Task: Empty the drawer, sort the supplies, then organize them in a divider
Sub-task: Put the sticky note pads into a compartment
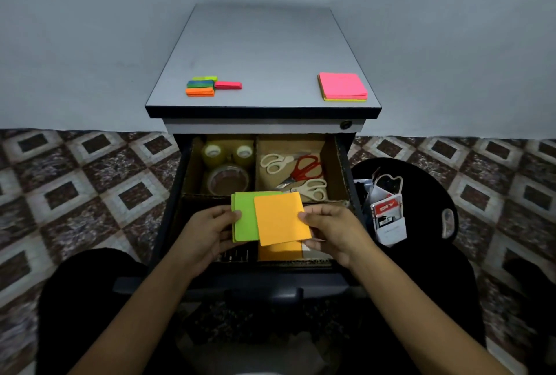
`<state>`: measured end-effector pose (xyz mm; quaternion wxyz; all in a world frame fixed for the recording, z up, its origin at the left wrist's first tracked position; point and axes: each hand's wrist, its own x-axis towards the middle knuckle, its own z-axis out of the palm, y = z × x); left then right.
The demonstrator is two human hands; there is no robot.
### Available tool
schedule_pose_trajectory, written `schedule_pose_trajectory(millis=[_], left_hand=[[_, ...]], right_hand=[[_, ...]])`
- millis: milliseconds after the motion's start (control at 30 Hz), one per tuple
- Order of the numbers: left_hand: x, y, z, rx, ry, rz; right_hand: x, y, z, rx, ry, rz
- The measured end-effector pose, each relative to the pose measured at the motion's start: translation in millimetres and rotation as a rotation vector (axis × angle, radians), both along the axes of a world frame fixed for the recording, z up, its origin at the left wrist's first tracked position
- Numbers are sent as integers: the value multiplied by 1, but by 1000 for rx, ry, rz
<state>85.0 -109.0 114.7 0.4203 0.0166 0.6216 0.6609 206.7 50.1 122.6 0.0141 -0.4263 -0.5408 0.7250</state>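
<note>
Patterned tiles (90,170) surround a grey cabinet (261,52) with its drawer (180,182) open. On top, strips (207,86) lie left and a pink pad (342,86) right, apparently sorted by kind. In the divider (255,161), tape (227,164) sits left, scissors (298,170) right. Over the front compartment, the left hand (207,231) pinches a green pad (245,218); the right hand (331,231) pinches an overlapping orange pad (281,218).

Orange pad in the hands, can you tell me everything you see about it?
The orange pad is a plain, flat paper square, slightly tilted, held above the front of the open drawer. The right hand pinches its right edge. Its left side overlaps the green pad that the left hand holds. Its thickness cannot be told.
</note>
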Motion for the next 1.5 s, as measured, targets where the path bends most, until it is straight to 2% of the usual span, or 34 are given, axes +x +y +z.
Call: schedule_pose_trajectory(millis=[133, 300, 467, 633, 767, 1033, 1200, 1333, 1400, 1433, 1500], left_hand=[[-8, -7, -2, 18, 1, 125], [-15, -10, -6, 51, -13, 232], [-13, -9, -8, 61, -8, 222], [-13, -10, -9, 67, -13, 216], [-14, -9, -10, 69, -15, 212], [-12, -9, -9, 65, -9, 190], [-11, -9, -8, 54, -5, 185], [-10, -8, -5, 46, -3, 151], [-9, -7, -3, 38, 4, 109], [-8, -6, -2, 35, 7, 86], [-4, -2, 0, 39, -5, 43]], right_hand=[[12, 18, 2, 71, -36, 58], [19, 33, -4, 289, -185, 202], [3, 22, -23, 349, -276, 295], [-15, 15, -44, 633, -411, 407], [-19, 12, -54, 748, -428, 417], [-16, 12, -57, 716, -426, 427], [-15, 13, -53, 616, -426, 376], [-10, 9, -41, 685, -372, 414], [-9, 6, -31, 694, -309, 349], [-8, 4, -25, 610, -252, 287], [-9, -1, -13, 304, -75, 161]])
